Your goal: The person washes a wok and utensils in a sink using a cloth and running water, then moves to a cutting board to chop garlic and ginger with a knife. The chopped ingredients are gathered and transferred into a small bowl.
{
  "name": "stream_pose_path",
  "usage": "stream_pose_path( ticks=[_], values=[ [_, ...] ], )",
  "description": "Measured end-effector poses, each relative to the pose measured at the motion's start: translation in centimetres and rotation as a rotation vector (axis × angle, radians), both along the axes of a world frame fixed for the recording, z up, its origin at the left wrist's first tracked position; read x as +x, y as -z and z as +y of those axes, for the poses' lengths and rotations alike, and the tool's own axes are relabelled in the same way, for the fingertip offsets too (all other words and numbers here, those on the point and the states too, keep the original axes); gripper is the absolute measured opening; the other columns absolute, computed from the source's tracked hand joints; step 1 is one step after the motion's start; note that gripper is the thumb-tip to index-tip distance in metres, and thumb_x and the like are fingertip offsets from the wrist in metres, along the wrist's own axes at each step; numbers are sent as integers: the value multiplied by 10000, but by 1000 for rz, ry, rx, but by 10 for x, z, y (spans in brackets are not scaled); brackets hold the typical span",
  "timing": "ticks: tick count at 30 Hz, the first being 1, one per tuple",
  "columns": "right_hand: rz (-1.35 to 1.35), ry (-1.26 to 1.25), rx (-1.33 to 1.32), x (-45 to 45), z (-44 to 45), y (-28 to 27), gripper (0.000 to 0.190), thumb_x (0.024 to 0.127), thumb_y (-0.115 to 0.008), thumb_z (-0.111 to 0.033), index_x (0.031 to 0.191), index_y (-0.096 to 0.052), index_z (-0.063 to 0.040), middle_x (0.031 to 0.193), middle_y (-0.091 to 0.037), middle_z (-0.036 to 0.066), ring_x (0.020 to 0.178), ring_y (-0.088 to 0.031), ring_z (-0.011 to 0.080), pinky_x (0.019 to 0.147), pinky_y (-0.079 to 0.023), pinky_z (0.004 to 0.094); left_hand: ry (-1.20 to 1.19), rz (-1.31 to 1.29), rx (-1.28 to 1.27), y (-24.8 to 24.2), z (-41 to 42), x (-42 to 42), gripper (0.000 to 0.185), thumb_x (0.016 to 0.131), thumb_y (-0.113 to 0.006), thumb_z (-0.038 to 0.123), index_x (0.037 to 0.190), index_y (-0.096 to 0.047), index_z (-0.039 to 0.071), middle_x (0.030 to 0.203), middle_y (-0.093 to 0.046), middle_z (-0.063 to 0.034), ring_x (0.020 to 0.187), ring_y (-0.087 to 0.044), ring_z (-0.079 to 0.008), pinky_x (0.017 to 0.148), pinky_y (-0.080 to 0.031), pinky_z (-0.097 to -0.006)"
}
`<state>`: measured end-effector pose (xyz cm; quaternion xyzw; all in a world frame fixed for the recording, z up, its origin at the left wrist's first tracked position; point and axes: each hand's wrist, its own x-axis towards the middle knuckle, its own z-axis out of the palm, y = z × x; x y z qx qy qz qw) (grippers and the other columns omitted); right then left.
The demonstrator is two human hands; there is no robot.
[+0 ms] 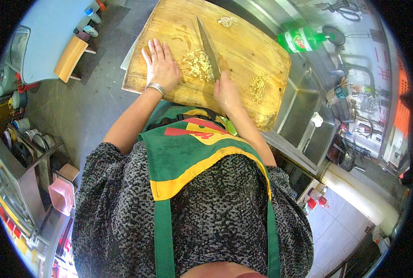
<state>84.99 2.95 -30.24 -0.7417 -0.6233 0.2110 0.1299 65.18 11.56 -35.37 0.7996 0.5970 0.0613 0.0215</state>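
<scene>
A large wooden cutting board [258,45] lies before me. My right hand [228,91] grips a kitchen knife [208,45] by its handle, the blade pointing toward the far edge. Just left of the blade is a pile of chopped garlic [198,65]. A finer minced heap [257,88] sits on the board's right side. My left hand [162,66] rests flat on the board's left part, fingers spread, with nothing in it. Near the far edge lies a whitish piece [227,21], perhaps a garlic bulb.
Right of the board is a metal sink [296,104], with a white crumpled piece [317,119] on its divider. A green plastic bottle [302,39] lies behind it. On the left stand a wooden stool [71,59] and several bottles [91,30]. A pink container [61,194] is at lower left.
</scene>
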Motion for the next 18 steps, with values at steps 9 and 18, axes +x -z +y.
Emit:
stream_pose_path(
  ticks=[9, 18],
  values=[
    [-9, -14, -27, -5, 2, 3, 139, 907, -502, -90, 954, -438, 24, 665, -576, 289, 636, -574, 481, 565, -439, 545, 25, -57, 10, 7, 2, -1, 692, 889, -451, 290, 1416, -272, -121, 1499, -157, -353, 1424, -78, -478, 1121, -30, -626],
    [11, -26, -28, -14, 1, -2, 129, 872, -482, -46, 959, -452, 43, 690, -593, 288, 657, -600, 468, 588, -466, 546, 27, -51, 4, 7, 3, -1, 693, 886, -452, 291, 1412, -276, -124, 1498, -158, -354, 1423, -79, -481, 1121, -37, -627]
  ],
)
